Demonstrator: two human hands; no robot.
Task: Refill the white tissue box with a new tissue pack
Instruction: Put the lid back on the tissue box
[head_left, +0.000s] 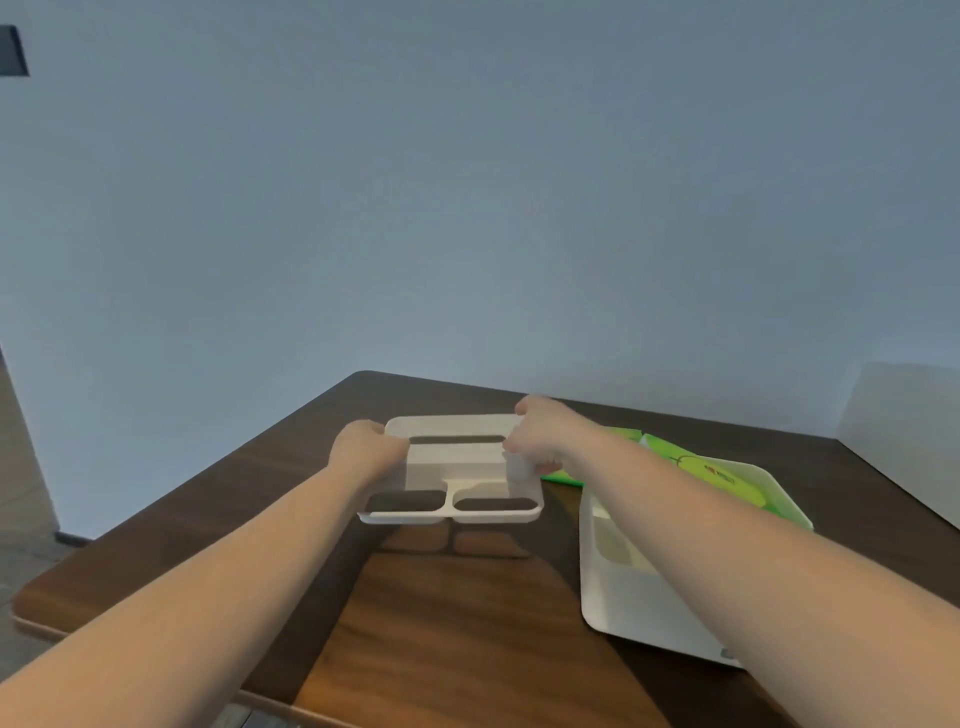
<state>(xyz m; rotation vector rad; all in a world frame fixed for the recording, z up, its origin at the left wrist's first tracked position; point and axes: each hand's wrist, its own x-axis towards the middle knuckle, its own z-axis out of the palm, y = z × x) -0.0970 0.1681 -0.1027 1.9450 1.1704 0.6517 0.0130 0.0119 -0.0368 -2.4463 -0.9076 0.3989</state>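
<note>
The white tissue box lid (452, 467), a flat piece with a long slot and two oval openings, is lifted above the dark wooden table. My left hand (366, 449) grips its left edge and my right hand (543, 434) grips its right edge. The white box body (639, 597) rests open on the table to the right, partly behind my right forearm. A green tissue pack (711, 475) sits inside it at the far end. Another green pack (563, 475) lies flat on the table behind my right wrist.
The wooden table (467, 623) has a rounded far corner and meets a plain wall at the back. The floor shows at the left beyond the table edge. A pale panel (904, 410) stands at the far right.
</note>
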